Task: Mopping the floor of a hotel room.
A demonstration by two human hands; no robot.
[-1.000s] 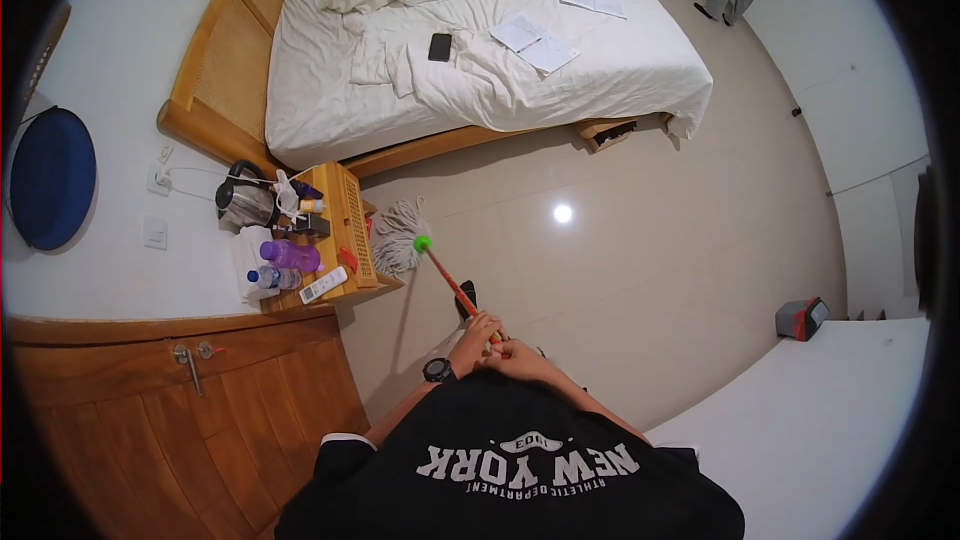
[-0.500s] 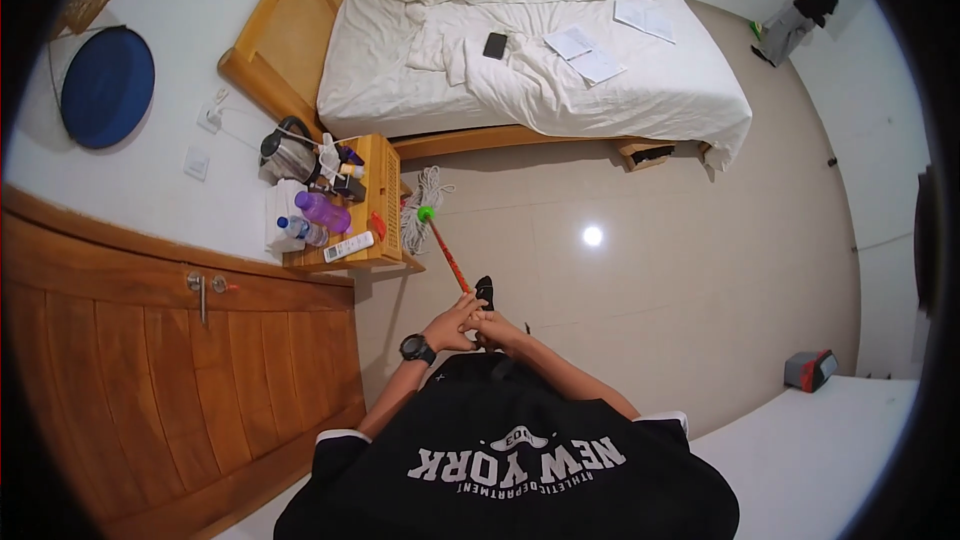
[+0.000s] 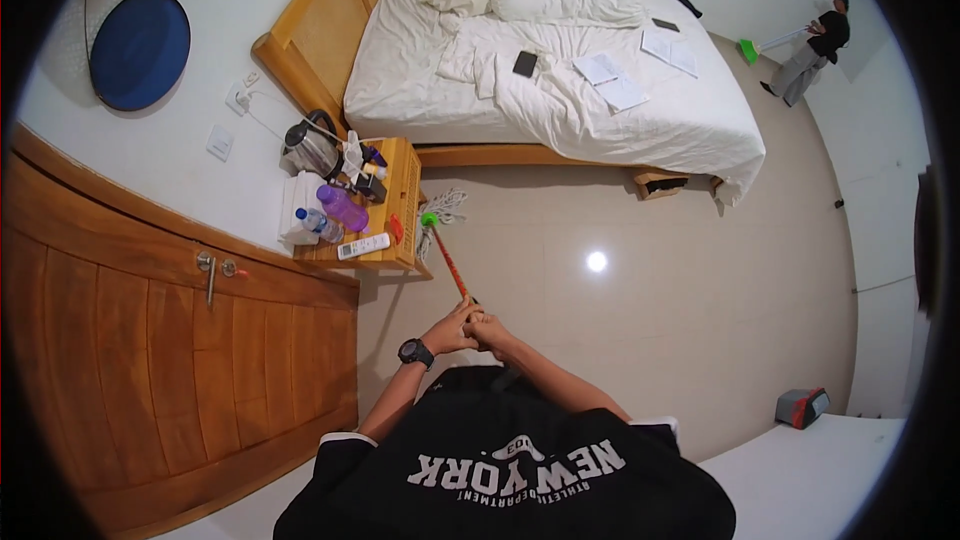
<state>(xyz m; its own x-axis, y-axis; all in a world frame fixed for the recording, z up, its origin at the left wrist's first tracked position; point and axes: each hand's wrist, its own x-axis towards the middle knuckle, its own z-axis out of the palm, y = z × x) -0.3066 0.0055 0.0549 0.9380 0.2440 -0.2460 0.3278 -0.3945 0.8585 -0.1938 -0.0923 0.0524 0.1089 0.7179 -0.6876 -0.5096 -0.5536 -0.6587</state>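
A string mop (image 3: 449, 265) with a red patterned handle and a green collar runs away from me. Its white strands (image 3: 450, 204) lie on the floor against the side of the bedside table, partly hidden by it. My left hand (image 3: 452, 328), with a black watch at the wrist, is closed round the handle. Close beside it, nearer my body, my right hand (image 3: 487, 333) is wrapped round the same handle. The two hands touch, and the handle's near end is hidden by them.
The wooden bedside table (image 3: 403, 190) carries a kettle (image 3: 311, 148), a purple bottle (image 3: 343, 209), a clear bottle and a white remote (image 3: 364, 246). A bed (image 3: 690, 130) with papers stands ahead. A wooden door (image 3: 190, 380) is at left. Far right, another person (image 3: 825, 45) holds a green broom (image 3: 748, 51).
The mop strands have shifted in behind the bedside table's side. My view has tilted, so the room sits lower and further right. The other person's broom has come into fuller view.
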